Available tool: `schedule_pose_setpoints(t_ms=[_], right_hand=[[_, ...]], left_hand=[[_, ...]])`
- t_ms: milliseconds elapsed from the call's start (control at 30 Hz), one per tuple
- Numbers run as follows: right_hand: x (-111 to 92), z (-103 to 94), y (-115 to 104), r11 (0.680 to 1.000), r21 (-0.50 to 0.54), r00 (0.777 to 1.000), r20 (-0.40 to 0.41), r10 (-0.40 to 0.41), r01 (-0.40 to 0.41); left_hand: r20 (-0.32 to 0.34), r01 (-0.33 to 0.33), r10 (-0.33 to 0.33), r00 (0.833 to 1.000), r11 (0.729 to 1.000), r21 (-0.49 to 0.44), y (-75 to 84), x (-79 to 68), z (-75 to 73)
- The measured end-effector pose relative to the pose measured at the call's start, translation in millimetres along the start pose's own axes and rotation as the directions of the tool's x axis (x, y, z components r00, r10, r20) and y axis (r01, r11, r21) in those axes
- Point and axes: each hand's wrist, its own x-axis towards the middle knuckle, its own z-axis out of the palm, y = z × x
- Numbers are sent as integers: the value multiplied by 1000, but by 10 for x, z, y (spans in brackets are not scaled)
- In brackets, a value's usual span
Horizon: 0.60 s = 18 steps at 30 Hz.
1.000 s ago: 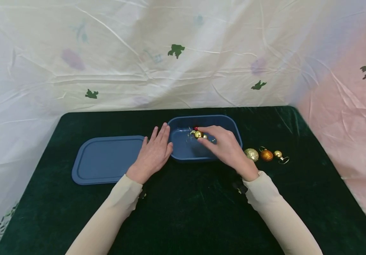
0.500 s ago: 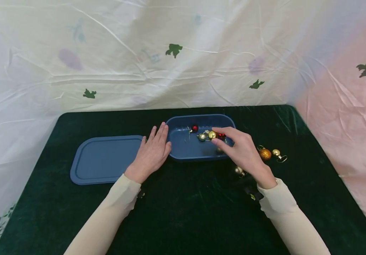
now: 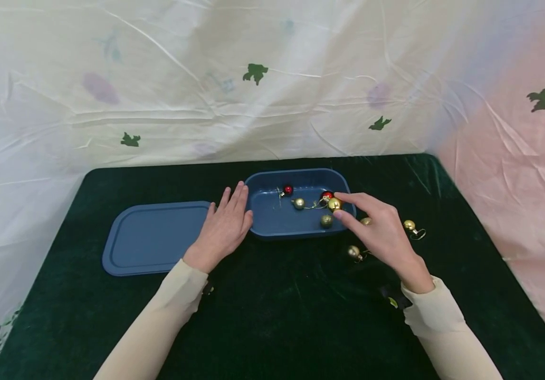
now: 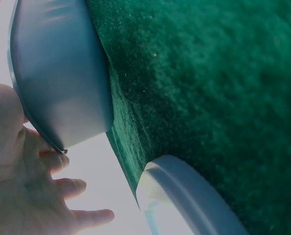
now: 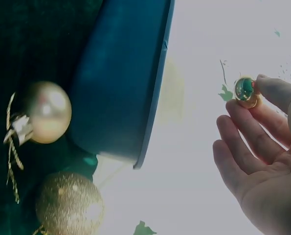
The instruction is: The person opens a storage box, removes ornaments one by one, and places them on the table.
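Between right thumb and fingers, my right hand (image 3: 386,232) pinches a shiny gold bauble (image 3: 334,205) by the right rim of a blue box (image 3: 281,228). The right wrist view shows the gold bauble (image 5: 245,92) at the fingertips, above the box's rim. My left hand (image 3: 222,227) lies with straight fingers along the box's left rim; in the left wrist view its fingers reach past the rim. Inside the box are a small red bauble (image 3: 288,189), a pale gold one (image 3: 298,203), a glittery gold one (image 3: 326,221) and another red bauble (image 3: 326,196), partly covered.
A blue lid (image 3: 153,240) lies flat left of the box. Right of the box on the green cloth (image 3: 272,316) are a matte gold bauble (image 3: 353,252), a glittery bauble (image 5: 69,205) and a small gold bauble (image 3: 409,225). A pale curtain (image 3: 182,105) hangs behind.
My right hand has moved right with the gold bauble, from over the box's middle to its right rim. More baubles show in the box; the orange one is now hidden. The left hand stays.
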Motion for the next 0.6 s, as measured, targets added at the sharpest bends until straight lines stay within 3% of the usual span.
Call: schedule_pose_setpoints(t_ms=[600], right_hand=[[-282,-184,79,999,-39,999,-38,30,-31]], left_hand=[[7,-1,2,1000,1000,-9,-1,11,-18]])
